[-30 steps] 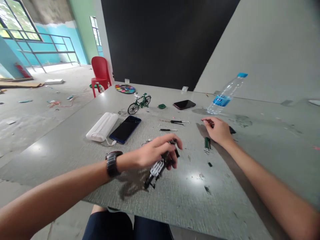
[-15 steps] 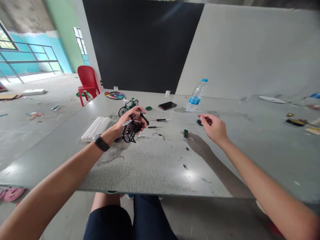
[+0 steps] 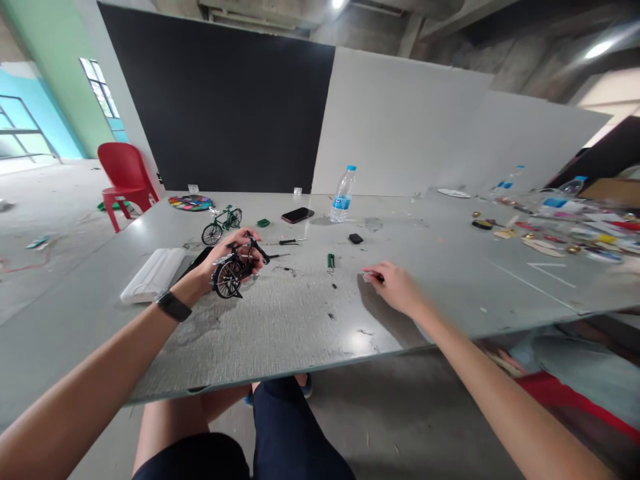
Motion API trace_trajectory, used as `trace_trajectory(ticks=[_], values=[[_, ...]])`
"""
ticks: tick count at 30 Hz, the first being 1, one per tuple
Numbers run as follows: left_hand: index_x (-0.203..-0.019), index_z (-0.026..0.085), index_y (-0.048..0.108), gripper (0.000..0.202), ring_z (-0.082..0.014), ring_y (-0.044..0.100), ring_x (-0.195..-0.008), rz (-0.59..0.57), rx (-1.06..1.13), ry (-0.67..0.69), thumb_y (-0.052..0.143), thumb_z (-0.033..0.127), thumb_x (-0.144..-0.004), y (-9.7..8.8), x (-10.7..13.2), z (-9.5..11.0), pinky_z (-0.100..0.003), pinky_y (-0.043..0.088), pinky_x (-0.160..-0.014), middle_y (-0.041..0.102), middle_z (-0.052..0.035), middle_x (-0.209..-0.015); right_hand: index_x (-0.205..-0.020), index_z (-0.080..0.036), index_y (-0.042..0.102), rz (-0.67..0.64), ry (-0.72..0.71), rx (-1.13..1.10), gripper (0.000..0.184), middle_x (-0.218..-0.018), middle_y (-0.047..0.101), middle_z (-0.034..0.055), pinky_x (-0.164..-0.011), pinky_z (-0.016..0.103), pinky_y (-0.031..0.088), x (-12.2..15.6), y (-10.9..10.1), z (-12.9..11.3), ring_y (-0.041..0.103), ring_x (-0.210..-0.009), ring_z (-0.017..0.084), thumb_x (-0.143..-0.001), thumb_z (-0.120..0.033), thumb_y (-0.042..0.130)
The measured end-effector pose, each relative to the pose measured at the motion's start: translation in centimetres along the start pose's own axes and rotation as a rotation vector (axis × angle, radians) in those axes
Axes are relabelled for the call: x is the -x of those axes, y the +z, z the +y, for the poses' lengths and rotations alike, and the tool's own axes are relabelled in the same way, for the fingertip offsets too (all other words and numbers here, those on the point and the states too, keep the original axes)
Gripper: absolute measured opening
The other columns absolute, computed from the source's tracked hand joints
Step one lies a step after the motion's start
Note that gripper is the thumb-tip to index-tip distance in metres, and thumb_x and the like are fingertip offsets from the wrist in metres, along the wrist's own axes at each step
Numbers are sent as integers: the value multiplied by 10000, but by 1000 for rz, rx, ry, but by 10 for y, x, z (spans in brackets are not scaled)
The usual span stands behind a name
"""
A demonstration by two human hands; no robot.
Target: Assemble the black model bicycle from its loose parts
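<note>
My left hand [image 3: 216,259], with a dark watch at its wrist, grips a black model bicycle [image 3: 229,277] above the table. Its rear wheel and kickstand face me; fingers cover part of the frame. Just beyond stands a green model bicycle [image 3: 223,225]. My right hand [image 3: 393,283] is low over the tabletop on the right, thumb and fingertips pinched together. Whatever is between those fingertips is too small to name. Left of it lie a small green piece [image 3: 331,261] and tiny dark bits. A small black block [image 3: 355,238] rests farther back.
A screwdriver [image 3: 292,241], a phone [image 3: 297,215] and a water bottle [image 3: 342,197] are toward the back. At left are a white case [image 3: 153,275] and a colourful round palette [image 3: 190,203]. Clutter [image 3: 590,230] covers the far right. A red chair [image 3: 125,170] stands beyond the table.
The view has swung to the right. My right hand has come nearer and away from the small black block. The left hand still holds the black model bicycle.
</note>
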State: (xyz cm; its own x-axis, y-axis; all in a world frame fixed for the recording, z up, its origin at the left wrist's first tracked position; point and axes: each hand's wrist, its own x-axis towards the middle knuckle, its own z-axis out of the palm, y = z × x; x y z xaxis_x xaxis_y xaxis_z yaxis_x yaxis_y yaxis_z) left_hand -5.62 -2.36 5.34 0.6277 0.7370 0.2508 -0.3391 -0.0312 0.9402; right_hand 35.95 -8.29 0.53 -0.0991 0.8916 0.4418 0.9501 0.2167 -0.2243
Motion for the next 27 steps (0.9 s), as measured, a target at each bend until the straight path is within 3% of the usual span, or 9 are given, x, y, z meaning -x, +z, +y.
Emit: trace_trajectory(ticks=[12,16,22,27], values=[[-1110,193,509,237,-210,668,-678,-35,25,-28,568,332,-928,-6,-4,-8,-259,507,-518,694,-72,-791,-829,-228,707,35,-83,107,309,-877,694,108,-750,394,528,-12,18,-1,673,-779,254,-968,-327,449],[-1091,191,509,236,-215,685,-674,-14,39,-86,582,330,-914,-5,-7,-13,-274,519,-553,706,-75,-785,-905,-215,708,62,-106,76,312,-940,679,119,-778,400,518,-35,29,-25,668,-846,260,-998,-327,432],[-1081,209,498,280,-219,670,-608,-23,51,-155,603,395,-900,-3,-10,-21,-243,460,-469,730,-101,-786,-864,-225,721,-35,-229,-18,253,-891,687,92,-801,366,508,-71,58,-70,657,-825,228,-979,-241,496],[-1052,222,513,265,-208,680,-630,6,67,-148,620,395,-882,0,-11,-30,-258,485,-538,725,-69,-761,-993,-231,771,-92,-267,-83,332,-961,692,97,-798,350,504,-69,62,-99,668,-836,213,-1024,-242,441]])
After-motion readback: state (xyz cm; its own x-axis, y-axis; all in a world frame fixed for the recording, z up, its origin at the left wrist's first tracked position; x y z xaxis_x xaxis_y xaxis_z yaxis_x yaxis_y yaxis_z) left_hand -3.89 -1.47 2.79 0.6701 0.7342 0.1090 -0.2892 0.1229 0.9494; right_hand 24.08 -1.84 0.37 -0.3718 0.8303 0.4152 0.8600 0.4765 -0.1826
